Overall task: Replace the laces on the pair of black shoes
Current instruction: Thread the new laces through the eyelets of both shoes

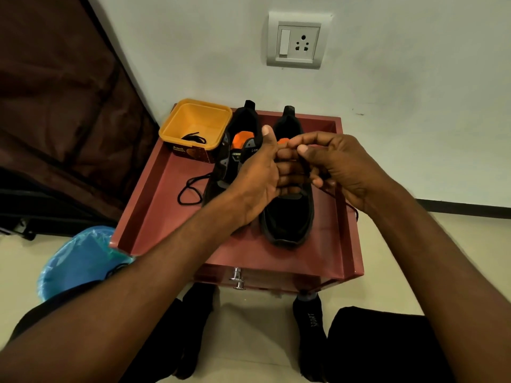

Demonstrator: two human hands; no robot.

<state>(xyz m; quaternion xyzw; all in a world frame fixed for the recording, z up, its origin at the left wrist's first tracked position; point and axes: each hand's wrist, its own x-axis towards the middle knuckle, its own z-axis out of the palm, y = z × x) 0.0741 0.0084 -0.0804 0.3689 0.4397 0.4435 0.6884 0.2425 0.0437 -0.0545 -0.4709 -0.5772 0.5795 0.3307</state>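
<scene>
Both hands meet over the right black shoe [287, 217] on a maroon table [171, 194]. The right hand [340, 167] pinches a thin black lace [352, 210] trailing past its wrist; the left hand [257, 178] curls around it alongside. The lace looks soft, limp and light, best held near its stiff tip.

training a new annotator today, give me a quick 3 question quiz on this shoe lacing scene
1. True or false: the yellow tub holds a black lace.
2. Which shoe are both hands working over? A) left shoe B) right shoe
3. What does the right hand pinch?

Key
1. True.
2. B; the left hand meets the right hand above it.
3. A dark lace trailing off to the right of the shoe.
</scene>
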